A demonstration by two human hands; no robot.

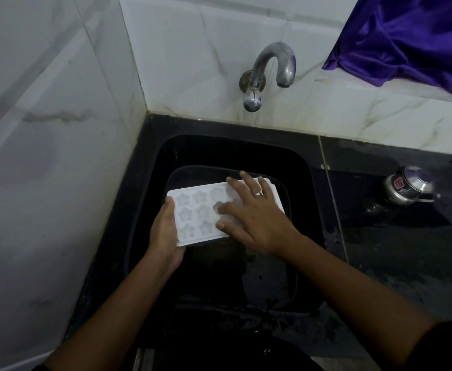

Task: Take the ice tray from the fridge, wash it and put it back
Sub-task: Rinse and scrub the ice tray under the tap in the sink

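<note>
Left hand (165, 231) grips ice tray (192, 210); right hand (251, 218) lies flat on it

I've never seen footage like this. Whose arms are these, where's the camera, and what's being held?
No machine here: a person wears a camera on the head, looking down at their hands. The left hand grips the left end of a white plastic ice tray with star-shaped cups, above a black sink. The right hand lies flat on the tray, fingers spread. A curved metal tap sticks out of the tiled wall. A small steel pot stands on the black counter.
</note>
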